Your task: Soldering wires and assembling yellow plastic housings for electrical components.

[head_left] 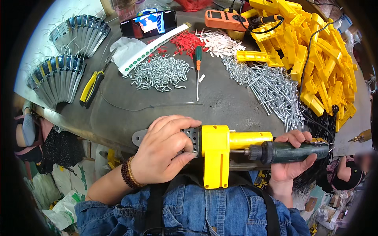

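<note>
My left hand (163, 149) grips the grey metal end of a yellow plastic tool body (215, 151), held level near the table's front edge. My right hand (293, 157) holds a dark green electric screwdriver (293, 151). Its bit points left into the yellow body. A beaded bracelet sits on my left wrist.
On the grey table (220, 102) lie a pile of short screws (159, 72), long screws (273, 88), a green-handled screwdriver (198, 59), yellow-handled pliers (91, 86), a phone (148, 23), an orange meter (226, 19), red and white plastic bits and a heap of yellow parts (319, 51). Grey metal plates (57, 78) fan at the left.
</note>
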The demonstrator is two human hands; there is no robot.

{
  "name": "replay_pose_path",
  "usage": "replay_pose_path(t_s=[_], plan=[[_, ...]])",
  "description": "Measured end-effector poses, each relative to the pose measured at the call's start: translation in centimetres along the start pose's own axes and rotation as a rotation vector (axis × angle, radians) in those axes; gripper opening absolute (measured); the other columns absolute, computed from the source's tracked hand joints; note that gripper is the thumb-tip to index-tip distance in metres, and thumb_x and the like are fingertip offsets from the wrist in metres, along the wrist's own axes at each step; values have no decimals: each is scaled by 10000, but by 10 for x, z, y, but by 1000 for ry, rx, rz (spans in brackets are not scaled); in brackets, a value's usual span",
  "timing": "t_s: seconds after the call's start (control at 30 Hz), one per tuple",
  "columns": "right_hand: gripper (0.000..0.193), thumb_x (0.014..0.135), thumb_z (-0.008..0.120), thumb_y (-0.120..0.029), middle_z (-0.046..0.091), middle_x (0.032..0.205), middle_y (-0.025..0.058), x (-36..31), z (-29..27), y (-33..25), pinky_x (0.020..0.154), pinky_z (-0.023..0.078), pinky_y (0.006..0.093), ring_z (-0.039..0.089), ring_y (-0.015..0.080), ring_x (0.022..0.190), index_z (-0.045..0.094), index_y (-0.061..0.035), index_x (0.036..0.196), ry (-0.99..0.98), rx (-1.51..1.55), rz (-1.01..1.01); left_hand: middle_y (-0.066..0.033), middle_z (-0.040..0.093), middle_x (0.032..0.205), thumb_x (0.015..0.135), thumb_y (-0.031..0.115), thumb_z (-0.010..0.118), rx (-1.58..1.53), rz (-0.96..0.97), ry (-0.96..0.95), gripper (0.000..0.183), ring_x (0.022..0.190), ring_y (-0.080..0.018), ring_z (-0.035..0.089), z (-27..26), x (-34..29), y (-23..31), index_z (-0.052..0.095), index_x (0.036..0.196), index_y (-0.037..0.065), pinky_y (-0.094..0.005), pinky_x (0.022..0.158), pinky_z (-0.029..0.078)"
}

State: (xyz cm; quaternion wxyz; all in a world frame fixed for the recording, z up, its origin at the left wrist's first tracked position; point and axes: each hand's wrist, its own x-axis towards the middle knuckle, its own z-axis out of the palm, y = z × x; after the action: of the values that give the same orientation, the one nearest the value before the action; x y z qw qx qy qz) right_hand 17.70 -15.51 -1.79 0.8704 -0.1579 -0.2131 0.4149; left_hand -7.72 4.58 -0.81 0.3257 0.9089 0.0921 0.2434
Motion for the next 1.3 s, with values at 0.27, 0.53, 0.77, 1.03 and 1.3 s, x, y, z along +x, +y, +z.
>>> replay_pose_path(t_s=[0.27, 0.53, 0.77, 1.03, 1.3], plan=[[463, 789, 810, -295, 518, 1053, -20, 1, 5, 1, 1044, 353, 387, 523, 108, 965, 563, -188, 1165, 24, 34, 3, -179, 581, 1268, 723, 113, 737, -8, -7, 11, 209, 1156, -381, 525, 1, -1, 0, 551, 809, 77, -474, 992, 374], [446, 765, 830, -232, 520, 1044, -32, 5, 4, 1, 1050, 344, 380, 522, 102, 954, 573, -196, 1128, 48, 88, 31, -172, 587, 1259, 681, 71, 759, -28, -18, 33, 238, 1151, -372, 530, 3, 0, 1, 552, 799, 78, -468, 992, 376], [442, 758, 832, -219, 515, 1042, -38, 4, 6, 3, 1050, 346, 375, 521, 96, 953, 558, -207, 1104, 53, 70, 26, -155, 585, 1228, 671, 46, 748, -2, -18, 62, 236, 1122, -364, 538, 4, 2, 6, 561, 813, 69, -459, 970, 390], [439, 751, 833, -223, 511, 1037, -43, 2, 4, 3, 1053, 352, 374, 522, 90, 949, 561, -219, 1095, 42, 54, 18, -119, 570, 1104, 601, -5, 768, 57, 21, 113, 309, 1020, -338, 548, 6, 1, 7, 582, 837, 65, -426, 892, 436], [490, 714, 864, -230, 511, 1024, -54, 2, 1, 6, 1056, 352, 372, 523, 87, 942, 566, -237, 1103, 21, 83, 17, -56, 592, 876, 698, 101, 784, 9, 32, 172, 195, 846, -265, 570, 15, -2, -1, 606, 775, 82, -460, 875, 433]])
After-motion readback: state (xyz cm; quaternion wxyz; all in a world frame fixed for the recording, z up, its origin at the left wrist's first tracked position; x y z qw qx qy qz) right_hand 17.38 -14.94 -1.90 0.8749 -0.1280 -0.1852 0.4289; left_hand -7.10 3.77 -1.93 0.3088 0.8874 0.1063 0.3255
